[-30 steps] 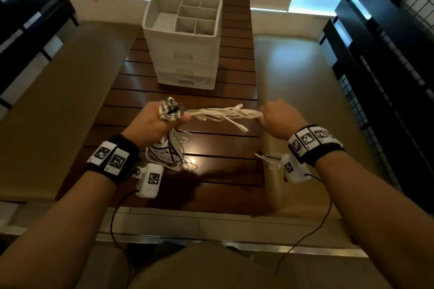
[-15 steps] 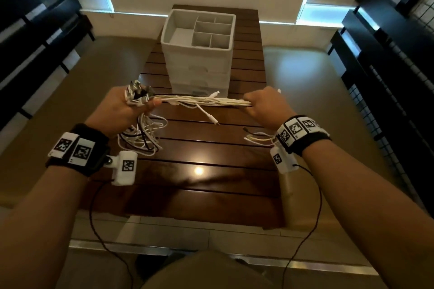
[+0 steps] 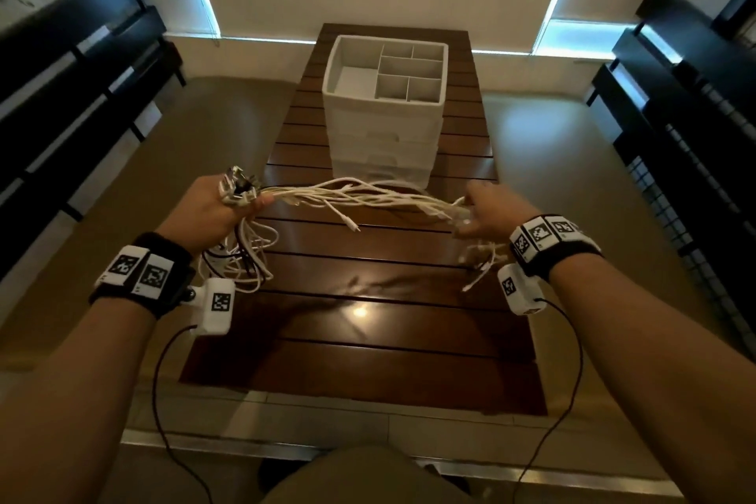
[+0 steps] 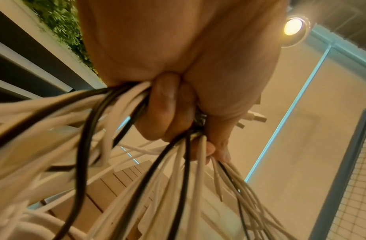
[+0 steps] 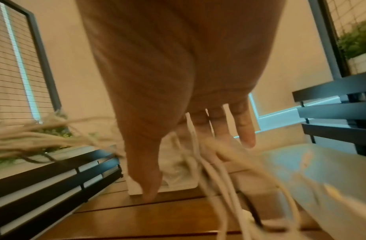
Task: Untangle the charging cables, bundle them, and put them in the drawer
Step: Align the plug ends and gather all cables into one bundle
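Note:
A bunch of white and black charging cables (image 3: 368,196) stretches in the air between my hands, above the wooden table (image 3: 368,344). My left hand (image 3: 229,205) grips the plug ends in a fist, and loose loops hang below it. In the left wrist view, the fingers (image 4: 167,110) curl tight round the cables (image 4: 178,178). My right hand (image 3: 478,213) is at the other end with its fingers spread. In the right wrist view, the fingers (image 5: 245,126) are straight and cables (image 5: 214,170) run loosely across the palm. The white drawer unit (image 3: 384,135) stands behind with its drawers closed.
The drawer unit's top tray (image 3: 347,49) has several open compartments. Beige benches (image 3: 102,217) flank the narrow table on both sides. Black slatted racks (image 3: 73,65) stand at far left and far right. The table's near half is bare wood.
My hands have moved further apart and pulled the cable bunch longer. The right hand went from a closed fist on the cables to spread fingers. The left fist kept its hold.

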`<state>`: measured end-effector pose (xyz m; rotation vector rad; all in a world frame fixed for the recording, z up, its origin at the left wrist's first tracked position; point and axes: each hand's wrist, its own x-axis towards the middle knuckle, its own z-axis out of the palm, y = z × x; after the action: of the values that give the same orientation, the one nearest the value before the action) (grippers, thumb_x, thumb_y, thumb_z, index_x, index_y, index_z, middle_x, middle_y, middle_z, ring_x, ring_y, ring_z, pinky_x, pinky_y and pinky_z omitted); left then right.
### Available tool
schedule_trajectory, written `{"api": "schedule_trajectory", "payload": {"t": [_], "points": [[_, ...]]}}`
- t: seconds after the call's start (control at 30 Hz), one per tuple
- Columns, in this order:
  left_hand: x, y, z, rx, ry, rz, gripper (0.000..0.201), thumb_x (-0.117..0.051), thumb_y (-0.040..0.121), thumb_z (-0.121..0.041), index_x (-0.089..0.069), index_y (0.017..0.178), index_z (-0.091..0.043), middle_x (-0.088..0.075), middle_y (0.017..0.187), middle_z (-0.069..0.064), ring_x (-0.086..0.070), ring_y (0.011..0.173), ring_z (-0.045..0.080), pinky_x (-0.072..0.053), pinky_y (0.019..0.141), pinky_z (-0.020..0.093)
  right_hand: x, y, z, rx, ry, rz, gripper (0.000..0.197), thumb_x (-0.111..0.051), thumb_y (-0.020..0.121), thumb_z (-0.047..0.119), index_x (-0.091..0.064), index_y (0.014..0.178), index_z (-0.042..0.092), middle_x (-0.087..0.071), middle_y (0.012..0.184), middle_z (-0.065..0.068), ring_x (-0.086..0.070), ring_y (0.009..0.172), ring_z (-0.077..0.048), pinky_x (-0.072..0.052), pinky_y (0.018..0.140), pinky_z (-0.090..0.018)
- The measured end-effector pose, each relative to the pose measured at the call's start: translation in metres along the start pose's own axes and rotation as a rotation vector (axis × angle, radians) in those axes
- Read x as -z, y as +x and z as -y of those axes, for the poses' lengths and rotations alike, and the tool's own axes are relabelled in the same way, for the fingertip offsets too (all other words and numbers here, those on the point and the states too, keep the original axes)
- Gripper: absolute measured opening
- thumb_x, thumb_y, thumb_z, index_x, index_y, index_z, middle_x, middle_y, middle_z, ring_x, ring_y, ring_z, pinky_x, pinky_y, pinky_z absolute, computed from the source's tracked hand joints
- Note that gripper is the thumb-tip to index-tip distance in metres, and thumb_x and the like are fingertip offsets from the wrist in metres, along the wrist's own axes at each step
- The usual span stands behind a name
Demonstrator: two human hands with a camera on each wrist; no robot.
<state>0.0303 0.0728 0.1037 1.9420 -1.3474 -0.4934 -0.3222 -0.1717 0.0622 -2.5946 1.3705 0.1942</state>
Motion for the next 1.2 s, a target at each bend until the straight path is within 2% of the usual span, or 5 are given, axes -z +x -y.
{"api": "schedule_trajectory", "payload": {"t": [0.27,0.4,0.6,0.97,1.2], "points": [[-0.030,0.005,-0.010,-0.058,-0.049,0.133,0.022,-0.077,0.095,-0.025,-0.068,0.079,-0.013,-0.069,0.075,-0.003,-0.063,0.066,0.012,-0.052,0.064,0.032,0.017,-0.026,0.156,0.525,0.117,-0.183,0.124,-0.080,0.071,0.069,-0.011,0.164,0.025,-0.026,0.167,-0.009,-0.019,0.156,-0.031,-0.013,0.126,-0.056],[-0.035,0.002,-0.020,-0.135,-0.126,0.198,0.016,-0.076,0.092,-0.032,-0.072,0.090,-0.017,-0.074,0.085,-0.002,-0.068,0.074,0.008,-0.053,0.068,0.025,-0.007,-0.018,0.206,0.516,0.253,-0.133,0.077,-0.081,0.081,0.044,-0.041,0.142,0.017,-0.065,0.127,-0.008,-0.063,0.117,-0.031,-0.050,0.096,-0.046],[-0.031,-0.003,-0.026,-0.128,-0.120,0.206,0.017,-0.075,0.096,-0.020,-0.068,0.084,-0.009,-0.066,0.071,-0.004,-0.059,0.062,0.000,-0.045,0.060,0.013,-0.006,-0.008,0.165,0.368,0.051,-0.242,0.029,-0.060,0.097,0.053,-0.064,0.095,0.024,-0.058,0.074,0.003,-0.059,0.071,-0.024,-0.038,0.063,-0.032],[-0.044,0.015,-0.039,-0.077,-0.224,0.193,0.022,-0.074,0.097,-0.028,-0.075,0.090,-0.007,-0.075,0.082,0.004,-0.071,0.072,0.009,-0.052,0.064,0.017,0.004,0.001,0.117,0.298,-0.007,-0.188,0.016,-0.059,0.100,0.037,-0.069,0.096,0.025,-0.056,0.077,0.003,-0.055,0.075,-0.022,-0.039,0.068,-0.032],[-0.013,0.020,-0.033,0.012,-0.548,-0.139,0.026,-0.074,0.098,-0.032,-0.071,0.085,-0.010,-0.072,0.080,0.006,-0.069,0.068,0.015,-0.052,0.069,0.029,-0.022,0.010,0.080,0.073,-0.054,-0.167,0.022,-0.060,0.099,0.044,-0.071,0.096,0.024,-0.069,0.089,-0.007,-0.068,0.085,-0.031,-0.051,0.070,-0.037]]}}
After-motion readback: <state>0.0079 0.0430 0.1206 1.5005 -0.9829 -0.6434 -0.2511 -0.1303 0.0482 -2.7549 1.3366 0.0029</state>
